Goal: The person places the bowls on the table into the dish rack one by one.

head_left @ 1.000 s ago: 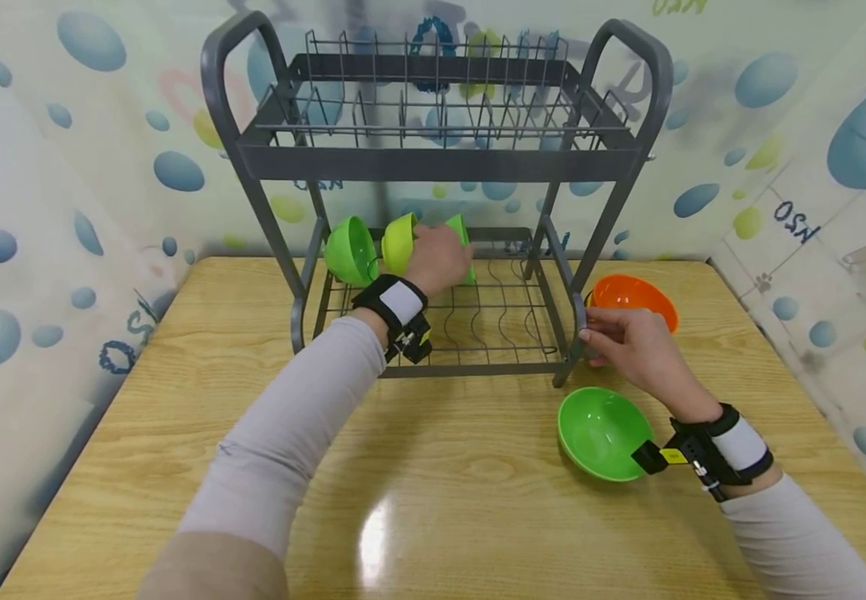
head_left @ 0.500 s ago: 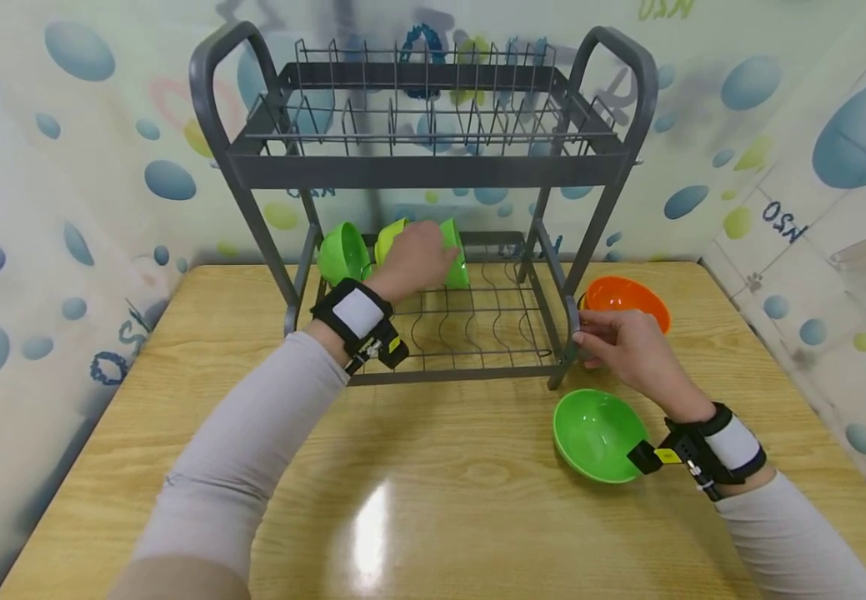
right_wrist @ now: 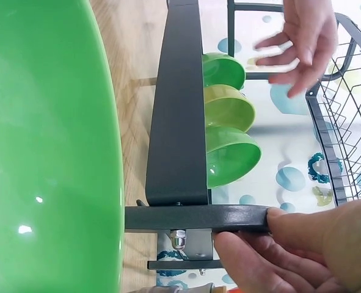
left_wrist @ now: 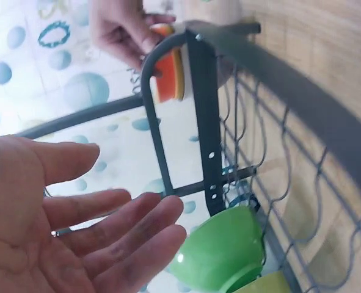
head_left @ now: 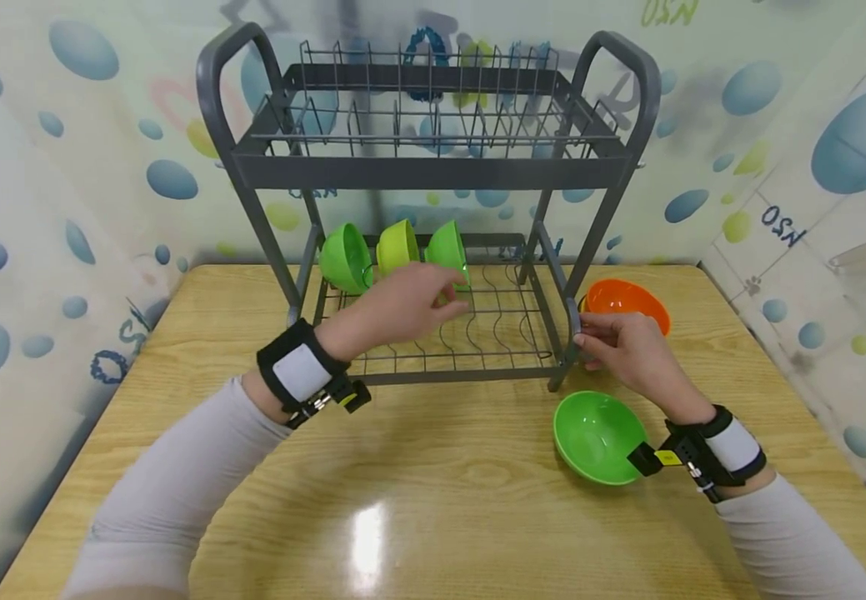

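Note:
My left hand (head_left: 413, 304) hovers in front of the lower rack tier, holding nothing; in the left wrist view its fingers (left_wrist: 128, 244) are spread and loosely extended. Behind it three bowls stand on edge in the dish rack (head_left: 433, 172): a green bowl (head_left: 344, 257) at left, a yellow-green bowl (head_left: 397, 247) in the middle, another green bowl (head_left: 448, 250) at right. My right hand (head_left: 638, 354) pinches the rack's right side bar (right_wrist: 241, 217) between thumb and fingers. Near that wrist, a larger green bowl (head_left: 599, 437) sits upright on the table.
An orange bowl (head_left: 628, 302) with a yellow one partly hidden under it stands right of the rack. The upper wire tier (head_left: 433, 125) overhangs the lower one. Patterned walls border the wooden table (head_left: 463, 517) at the back and sides.
My left hand has let go of the right-hand green bowl in the rack and drawn back toward me, its fingers opening. My right hand stays on the side bar.

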Demonstrator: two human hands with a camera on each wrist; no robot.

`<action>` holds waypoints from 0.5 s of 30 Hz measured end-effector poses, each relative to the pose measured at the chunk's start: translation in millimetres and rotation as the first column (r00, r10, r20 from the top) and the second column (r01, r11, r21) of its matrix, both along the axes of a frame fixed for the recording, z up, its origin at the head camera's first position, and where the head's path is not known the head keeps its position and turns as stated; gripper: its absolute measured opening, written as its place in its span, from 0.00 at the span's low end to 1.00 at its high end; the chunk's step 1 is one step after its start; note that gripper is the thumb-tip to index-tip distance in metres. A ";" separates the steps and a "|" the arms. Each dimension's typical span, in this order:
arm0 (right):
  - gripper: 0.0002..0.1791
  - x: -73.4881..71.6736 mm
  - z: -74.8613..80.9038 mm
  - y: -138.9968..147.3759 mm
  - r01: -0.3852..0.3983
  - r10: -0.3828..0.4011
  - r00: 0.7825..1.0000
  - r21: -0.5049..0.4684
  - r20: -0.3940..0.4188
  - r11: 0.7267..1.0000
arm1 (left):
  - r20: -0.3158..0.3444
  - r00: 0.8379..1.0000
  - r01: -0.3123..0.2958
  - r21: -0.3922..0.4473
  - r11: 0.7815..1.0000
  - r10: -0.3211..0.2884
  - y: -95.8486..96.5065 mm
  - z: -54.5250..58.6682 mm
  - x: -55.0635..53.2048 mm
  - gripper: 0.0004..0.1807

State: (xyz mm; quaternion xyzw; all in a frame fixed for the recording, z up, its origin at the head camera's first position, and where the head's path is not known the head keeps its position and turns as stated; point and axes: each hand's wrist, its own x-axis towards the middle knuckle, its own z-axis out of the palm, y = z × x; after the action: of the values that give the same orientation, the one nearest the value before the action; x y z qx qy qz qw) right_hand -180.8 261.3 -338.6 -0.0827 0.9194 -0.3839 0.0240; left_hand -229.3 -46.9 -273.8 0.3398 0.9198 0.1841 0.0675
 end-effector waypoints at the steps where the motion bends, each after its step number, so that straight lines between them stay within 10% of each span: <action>1: 0.24 0.1 -0.3 0.1 0.000 0.000 1.000 -0.001 0.002 1.000 | -0.012 1.000 0.022 -0.020 1.000 -0.022 -0.9 -4.5 4.1 0.24; 15: 0.24 0.5 -2.3 1.5 -0.002 0.002 1.000 0.000 -0.018 1.000 | -0.113 0.991 0.051 -0.213 0.976 -0.076 -14.7 -52.5 40.6 0.18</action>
State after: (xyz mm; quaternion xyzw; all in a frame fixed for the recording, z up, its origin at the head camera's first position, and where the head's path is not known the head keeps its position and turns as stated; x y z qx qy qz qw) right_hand -180.2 262.8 -340.9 -0.0872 0.9194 -0.3831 0.0160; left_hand -188.7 -61.6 -326.3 0.3705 0.9252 0.0633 0.0531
